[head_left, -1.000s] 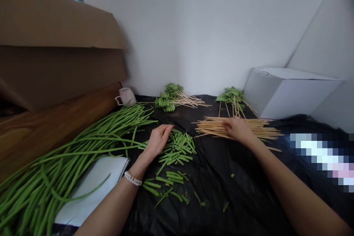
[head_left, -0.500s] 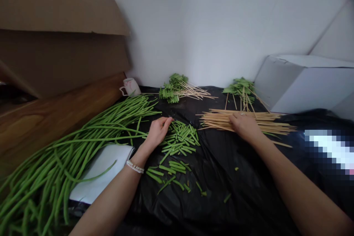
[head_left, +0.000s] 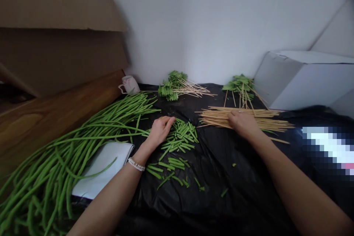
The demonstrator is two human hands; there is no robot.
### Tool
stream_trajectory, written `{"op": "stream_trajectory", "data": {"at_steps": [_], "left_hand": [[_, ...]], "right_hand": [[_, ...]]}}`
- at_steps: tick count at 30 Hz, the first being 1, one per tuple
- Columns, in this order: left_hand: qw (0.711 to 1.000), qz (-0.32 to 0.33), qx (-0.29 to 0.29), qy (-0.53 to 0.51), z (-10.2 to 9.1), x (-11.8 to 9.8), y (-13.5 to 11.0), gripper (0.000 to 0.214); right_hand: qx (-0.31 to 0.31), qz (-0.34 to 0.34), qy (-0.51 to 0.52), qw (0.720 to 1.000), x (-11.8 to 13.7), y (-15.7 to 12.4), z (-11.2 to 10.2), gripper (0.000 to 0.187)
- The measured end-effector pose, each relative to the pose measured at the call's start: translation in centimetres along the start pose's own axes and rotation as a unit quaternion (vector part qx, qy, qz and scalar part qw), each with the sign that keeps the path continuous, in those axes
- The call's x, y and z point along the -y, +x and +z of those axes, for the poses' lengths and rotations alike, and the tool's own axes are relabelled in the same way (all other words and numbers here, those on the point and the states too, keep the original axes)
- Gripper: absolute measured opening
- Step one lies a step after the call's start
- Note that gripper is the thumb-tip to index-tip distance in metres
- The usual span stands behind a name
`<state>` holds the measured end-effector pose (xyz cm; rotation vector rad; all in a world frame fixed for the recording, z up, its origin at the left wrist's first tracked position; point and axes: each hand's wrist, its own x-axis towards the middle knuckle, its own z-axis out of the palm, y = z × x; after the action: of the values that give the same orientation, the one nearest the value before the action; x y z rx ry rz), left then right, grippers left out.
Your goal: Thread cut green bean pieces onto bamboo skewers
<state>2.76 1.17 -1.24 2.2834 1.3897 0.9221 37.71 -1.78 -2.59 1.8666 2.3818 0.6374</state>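
My left hand (head_left: 160, 131) is at the upper left edge of a pile of cut green bean pieces (head_left: 182, 134), thumb and fingers pinched together. What the pinch holds, if anything, is hidden. My right hand (head_left: 243, 122) rests on a loose bundle of bamboo skewers (head_left: 268, 122), its fingers curled down onto them and the fingertips partly out of sight. Behind stand two heaps of bean pieces threaded on skewers, one skewered heap (head_left: 170, 88) at the middle and another skewered heap (head_left: 239, 84) farther right.
Long whole beans (head_left: 83, 140) spread across the left, partly over a folded white sheet (head_left: 106, 166). A mug (head_left: 129, 84) stands behind them near a wooden board (head_left: 63, 107) and a cardboard box (head_left: 63, 48). A white box (head_left: 306, 81) stands back right. Black plastic (head_left: 215, 199) covers the surface.
The view has shifted slightly. My left hand has edged right along the bean pieces, its fingers still pinched. My right hand stays on the skewers with little visible movement.
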Motion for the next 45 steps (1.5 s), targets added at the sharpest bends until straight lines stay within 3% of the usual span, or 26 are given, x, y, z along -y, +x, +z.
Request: {"op": "stream_trajectory", "data": {"at_steps": [10, 20, 26, 34, 39, 45], "left_hand": [[1.000, -0.001, 0.000, 0.003, 0.1, -0.1, -0.1, 0.046], [0.992, 0.106, 0.037, 0.053, 1.0, -1.0, -0.6, 0.035], [0.990, 0.106, 0.045, 0.081, 1.7, -1.0, -0.9, 0.029], [0.992, 0.068, 0.100, 0.033, 1.3, -1.1, -0.8, 0.019], [0.990, 0.062, 0.105, 0.065, 1.2, -1.5, -1.2, 0.021], [0.989, 0.091, 0.084, 0.077, 1.6, -2.1, -1.6, 0.011]], "right_hand": [[0.007, 0.010, 0.005, 1.000, 0.1, -0.2, -0.6, 0.021], [0.015, 0.018, 0.018, 1.000, -0.3, -0.1, -0.4, 0.023], [-0.039, 0.015, 0.005, 0.999, -0.3, -0.4, -1.3, 0.020], [-0.146, -0.066, 0.018, 0.987, 4.8, -0.3, -4.9, 0.027], [-0.198, -0.098, 0.046, 0.974, 7.8, -0.6, -4.9, 0.025], [-0.162, -0.107, 0.085, 0.977, 9.4, -1.0, -4.1, 0.022]]}}
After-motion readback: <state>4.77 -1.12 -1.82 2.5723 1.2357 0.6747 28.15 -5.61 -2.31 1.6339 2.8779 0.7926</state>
